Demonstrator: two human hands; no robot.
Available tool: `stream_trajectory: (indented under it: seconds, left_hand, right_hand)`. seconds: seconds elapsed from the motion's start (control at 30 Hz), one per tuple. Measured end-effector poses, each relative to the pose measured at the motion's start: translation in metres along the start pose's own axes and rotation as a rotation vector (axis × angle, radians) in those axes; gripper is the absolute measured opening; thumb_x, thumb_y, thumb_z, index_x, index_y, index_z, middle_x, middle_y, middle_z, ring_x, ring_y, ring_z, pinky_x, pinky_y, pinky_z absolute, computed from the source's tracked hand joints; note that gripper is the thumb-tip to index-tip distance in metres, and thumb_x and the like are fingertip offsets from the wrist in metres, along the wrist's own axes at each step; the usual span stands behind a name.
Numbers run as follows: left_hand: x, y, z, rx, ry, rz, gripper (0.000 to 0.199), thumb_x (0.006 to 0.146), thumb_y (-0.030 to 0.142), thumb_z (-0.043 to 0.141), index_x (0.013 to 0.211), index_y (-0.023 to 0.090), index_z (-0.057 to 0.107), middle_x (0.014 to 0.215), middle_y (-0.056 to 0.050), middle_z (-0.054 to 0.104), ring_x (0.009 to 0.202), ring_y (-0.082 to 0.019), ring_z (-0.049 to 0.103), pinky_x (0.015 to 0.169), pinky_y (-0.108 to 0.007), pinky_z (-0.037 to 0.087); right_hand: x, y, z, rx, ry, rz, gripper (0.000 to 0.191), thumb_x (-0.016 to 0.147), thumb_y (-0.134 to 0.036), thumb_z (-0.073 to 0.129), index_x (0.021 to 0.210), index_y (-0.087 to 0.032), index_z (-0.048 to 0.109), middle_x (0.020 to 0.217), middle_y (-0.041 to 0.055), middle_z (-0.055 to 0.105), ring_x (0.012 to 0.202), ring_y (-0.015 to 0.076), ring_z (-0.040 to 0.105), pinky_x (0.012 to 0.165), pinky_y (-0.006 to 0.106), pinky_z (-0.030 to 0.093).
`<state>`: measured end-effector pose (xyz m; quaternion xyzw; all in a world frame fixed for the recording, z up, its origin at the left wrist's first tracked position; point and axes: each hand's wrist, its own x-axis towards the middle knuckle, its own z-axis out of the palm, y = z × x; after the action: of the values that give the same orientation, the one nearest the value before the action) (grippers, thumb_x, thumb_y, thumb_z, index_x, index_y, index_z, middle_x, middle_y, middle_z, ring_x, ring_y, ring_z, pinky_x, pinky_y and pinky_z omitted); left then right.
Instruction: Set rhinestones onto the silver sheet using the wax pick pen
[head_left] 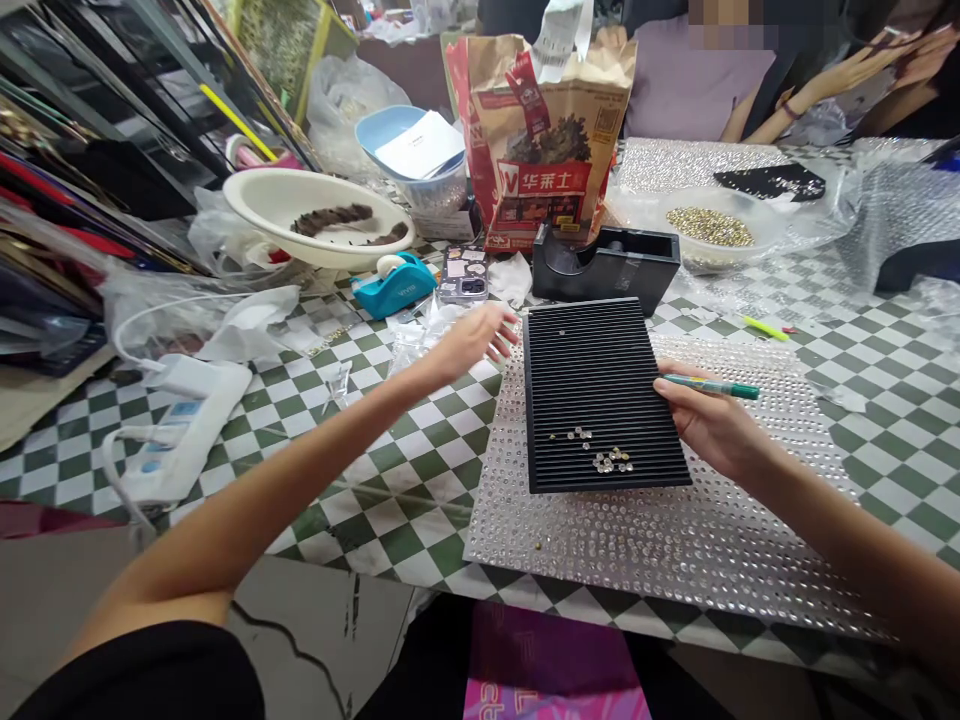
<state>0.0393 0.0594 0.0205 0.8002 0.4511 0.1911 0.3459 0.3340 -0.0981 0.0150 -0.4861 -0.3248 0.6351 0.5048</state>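
A black ridged tray [600,380] is tilted above a sheet studded with clear rhinestones [637,545]. Several loose clear and gold stones [611,461] lie in its lower part, and one small stone sits near its top. My right hand [709,420] grips the tray's right edge and also has a green pen [720,386] between its fingers. Just off the tray's upper left corner, my left hand [484,340] has its fingers apart and holds nothing.
Behind the tray stand a black tape dispenser [607,270] and a paper bag [532,150]. A teal dispenser [397,287], phone [463,275] and white basin [247,205] are further left. A power strip [184,430] lies left. Stones fill a bowl [709,228]. People sit opposite.
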Motion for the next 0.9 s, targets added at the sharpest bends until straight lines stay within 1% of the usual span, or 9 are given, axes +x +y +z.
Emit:
stream_trajectory:
  seconds: [0.1, 0.17, 0.23, 0.33, 0.47, 0.6, 0.73, 0.8, 0.9]
  left_hand:
    - [-0.035, 0.008, 0.035, -0.768, -0.424, -0.005, 0.069, 0.104, 0.075, 0.037, 0.124, 0.017, 0.069, 0.116, -0.017, 0.078, 0.104, -0.025, 0.077, 0.085, -0.034, 0.061]
    - [-0.051, 0.011, 0.052, -1.048, -0.525, -0.092, 0.07, 0.093, 0.078, 0.059, 0.126, 0.018, 0.071, 0.12, -0.016, 0.078, 0.11, -0.028, 0.076, 0.09, -0.035, 0.061]
    - [-0.059, 0.011, 0.063, -1.193, -0.532, -0.182, 0.062, 0.083, 0.056, 0.085, 0.129, 0.018, 0.07, 0.123, -0.014, 0.079, 0.109, -0.027, 0.077, 0.089, -0.033, 0.061]
    - [-0.065, 0.011, 0.066, -1.303, -0.523, -0.238, 0.062, 0.078, 0.032, 0.092, 0.133, 0.016, 0.068, 0.13, -0.015, 0.077, 0.111, -0.026, 0.077, 0.09, -0.032, 0.061]
    - [-0.068, 0.011, 0.061, -1.339, -0.517, -0.25, 0.058, 0.081, 0.027, 0.09, 0.132, 0.015, 0.067, 0.138, -0.017, 0.074, 0.118, -0.028, 0.075, 0.095, -0.034, 0.06]
    - [-0.069, 0.006, 0.057, -1.347, -0.492, -0.27, 0.053, 0.082, 0.025, 0.09, 0.13, 0.017, 0.068, 0.138, -0.015, 0.075, 0.117, -0.027, 0.076, 0.093, -0.033, 0.062]
    - [-0.066, -0.001, 0.054, -1.392, -0.412, -0.288, 0.048, 0.079, 0.022, 0.092, 0.122, 0.018, 0.07, 0.125, -0.012, 0.079, 0.106, -0.024, 0.078, 0.085, -0.03, 0.062]
    - [-0.065, -0.003, 0.052, -1.399, -0.384, -0.303, 0.043, 0.08, 0.021, 0.091, 0.118, 0.017, 0.07, 0.122, -0.012, 0.079, 0.104, -0.023, 0.078, 0.086, -0.031, 0.061]
    - [-0.063, -0.004, 0.051, -1.404, -0.369, -0.332, 0.043, 0.079, 0.02, 0.091, 0.117, 0.018, 0.07, 0.12, -0.01, 0.079, 0.104, -0.024, 0.077, 0.088, -0.033, 0.061]
  right_hand:
    - [-0.001, -0.002, 0.003, -0.04, -0.012, 0.0, 0.028, 0.08, -0.043, 0.088, 0.097, -0.025, 0.076, 0.104, 0.0051, 0.079, 0.086, 0.0208, 0.072, 0.07, 0.032, 0.059]
    - [-0.002, -0.003, 0.004, -0.058, -0.025, 0.002, 0.027, 0.081, -0.043, 0.086, 0.098, -0.025, 0.077, 0.104, 0.0056, 0.079, 0.088, 0.0221, 0.073, 0.071, 0.034, 0.06]
    - [-0.001, -0.002, 0.004, -0.067, -0.035, 0.005, 0.027, 0.081, -0.044, 0.086, 0.1, -0.026, 0.077, 0.105, 0.0054, 0.08, 0.089, 0.0227, 0.074, 0.073, 0.035, 0.061]
    - [0.0, 0.0, 0.002, -0.072, -0.031, 0.021, 0.029, 0.08, -0.043, 0.087, 0.102, -0.027, 0.077, 0.107, 0.0048, 0.08, 0.091, 0.0228, 0.074, 0.074, 0.036, 0.062]
    - [0.001, -0.002, -0.001, -0.139, -0.001, -0.018, 0.029, 0.081, -0.044, 0.086, 0.103, -0.027, 0.077, 0.105, 0.0053, 0.081, 0.092, 0.0243, 0.075, 0.078, 0.039, 0.063]
    - [0.001, -0.016, -0.005, -0.233, 0.116, -0.227, 0.027, 0.092, -0.05, 0.076, 0.108, -0.029, 0.077, 0.088, 0.0045, 0.079, 0.083, 0.0228, 0.074, 0.08, 0.042, 0.062]
    - [-0.002, -0.034, -0.008, -0.284, 0.175, -0.413, 0.027, 0.097, -0.053, 0.07, 0.11, -0.032, 0.081, 0.082, 0.0036, 0.073, 0.08, 0.0212, 0.067, 0.077, 0.04, 0.06]
    - [-0.004, -0.041, -0.005, -0.341, 0.155, -0.461, 0.027, 0.099, -0.051, 0.067, 0.104, -0.032, 0.084, 0.082, 0.0042, 0.07, 0.081, 0.0205, 0.063, 0.076, 0.038, 0.057]
    - [-0.004, -0.043, 0.008, -0.445, 0.01, -0.487, 0.019, 0.098, -0.041, 0.069, 0.106, -0.032, 0.083, 0.083, 0.003, 0.072, 0.081, 0.0203, 0.064, 0.075, 0.037, 0.054]
